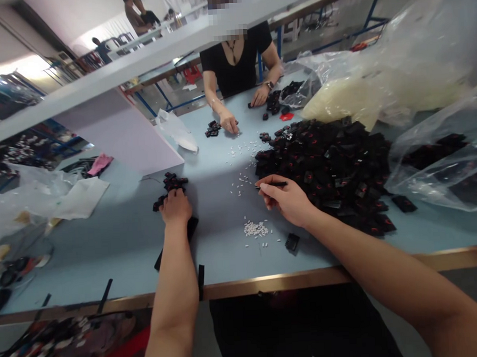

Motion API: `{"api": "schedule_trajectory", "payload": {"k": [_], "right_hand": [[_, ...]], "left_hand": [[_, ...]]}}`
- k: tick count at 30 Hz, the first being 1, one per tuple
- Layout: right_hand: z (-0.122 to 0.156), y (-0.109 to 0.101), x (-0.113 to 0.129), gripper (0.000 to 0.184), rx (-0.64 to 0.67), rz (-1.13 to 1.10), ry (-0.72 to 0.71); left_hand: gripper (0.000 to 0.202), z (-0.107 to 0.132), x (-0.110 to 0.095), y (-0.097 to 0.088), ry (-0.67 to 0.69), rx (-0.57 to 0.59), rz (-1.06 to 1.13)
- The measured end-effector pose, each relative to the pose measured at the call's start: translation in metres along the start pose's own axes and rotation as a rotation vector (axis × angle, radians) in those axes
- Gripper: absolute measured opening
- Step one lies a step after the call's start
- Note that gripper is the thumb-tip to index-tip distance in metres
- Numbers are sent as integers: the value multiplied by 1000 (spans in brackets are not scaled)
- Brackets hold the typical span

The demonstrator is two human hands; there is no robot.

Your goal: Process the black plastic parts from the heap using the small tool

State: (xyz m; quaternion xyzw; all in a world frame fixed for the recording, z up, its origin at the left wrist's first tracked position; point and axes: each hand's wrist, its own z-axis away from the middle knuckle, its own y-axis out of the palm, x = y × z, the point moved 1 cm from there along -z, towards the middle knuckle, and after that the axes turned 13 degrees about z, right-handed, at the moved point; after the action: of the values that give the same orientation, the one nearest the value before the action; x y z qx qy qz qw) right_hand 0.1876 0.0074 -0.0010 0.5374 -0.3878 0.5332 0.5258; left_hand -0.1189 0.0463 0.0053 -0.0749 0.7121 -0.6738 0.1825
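Long pale-blue worktable w/ brass-coloured edge [107, 260] across whole view. At 1 o'clock, bulging clear plastic bag of cream-white pcs [350, 100]; at 3 o'clock, clear plastic bag of flat black pcs [433, 160]. At 2 o'clock on table, large loose heap of flat black pcs w/ red marks [321, 169]: prob. light, stiff plastic, quick to slide, so best taken singly by the edges. At 12 o'clock, co-worker in black top [232, 67], one hand [228, 121] just beside a few small black pcs.

At 8 o'clock, L hand [176, 207], fingers curled at small clump of black pcs [170, 183]; can't tell if gripping or only touching. At 4 o'clock, R hand [285, 197], narrow thumb-and-finger pinch on thin black rod [271, 185], prob. stiff, safest held as now, near one end. At 6 o'clock, small pile of white pellets [255, 229]: tiny, likely very light, easily scattered, better swept than pinched.
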Motion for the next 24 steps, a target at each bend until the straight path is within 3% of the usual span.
{"api": "schedule_trajectory", "payload": {"k": [8,12,15,19,24], "right_hand": [[1,0,1,26,6,56,-23],[-2,0,-4,25,23,132,-45],[-4,0,-9,19,1,372,-173],[-4,2,-15,15,19,867,-497],[0,5,-18,20,101,1144,-591]], "left_hand": [[46,0,-1,0,-1,-82,4],[46,1,0,1,-14,-60,-23],[44,0,-2,1,29,-30,-34],[44,3,-15,5,121,17,-14],[49,9,-35,14,262,97,23]]}}
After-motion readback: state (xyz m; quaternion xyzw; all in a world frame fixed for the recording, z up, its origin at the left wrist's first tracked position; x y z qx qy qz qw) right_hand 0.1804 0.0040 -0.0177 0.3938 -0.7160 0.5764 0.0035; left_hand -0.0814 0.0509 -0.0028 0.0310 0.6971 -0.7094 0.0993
